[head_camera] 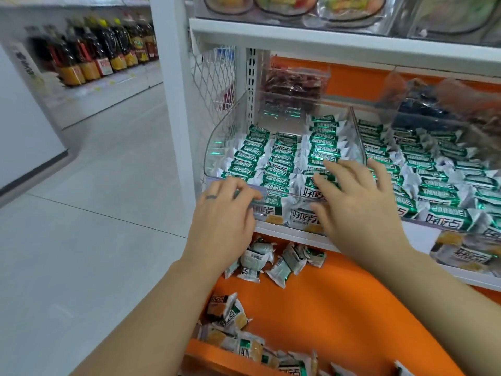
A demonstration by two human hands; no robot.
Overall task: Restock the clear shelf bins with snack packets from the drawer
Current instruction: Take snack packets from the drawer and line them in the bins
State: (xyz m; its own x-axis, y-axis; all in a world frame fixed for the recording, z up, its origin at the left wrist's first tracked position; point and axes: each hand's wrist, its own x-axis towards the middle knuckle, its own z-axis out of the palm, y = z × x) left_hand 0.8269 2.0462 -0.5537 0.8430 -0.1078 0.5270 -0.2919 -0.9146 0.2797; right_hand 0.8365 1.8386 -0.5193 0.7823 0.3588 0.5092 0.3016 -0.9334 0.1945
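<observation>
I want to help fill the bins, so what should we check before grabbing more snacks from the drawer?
1. Drawer open: ok.
2. Loose packets in it: ok, several lie there.
3. Right hand free: ok, flat on the rows in the left bin, holding nothing.
4. Left hand free: cannot tell, fingers curl at that bin's front lip.
5. Room in that bin: cannot tell, rows reach the front.

Site: retail shop, grocery aisle. Evidence: white metal shelving unit (325, 36) built in tiers. On it sits a clear plastic bin (217, 147) packed with rows of identical green-and-white snack packets (282, 156), and a second bin alongside is stocked the same. An orange stock drawer (339, 308) is open below. Across the pale tiled floor (95, 185), a far white shelf (113, 88) carries a row of dark bottles with yellow labels (89, 50).
</observation>
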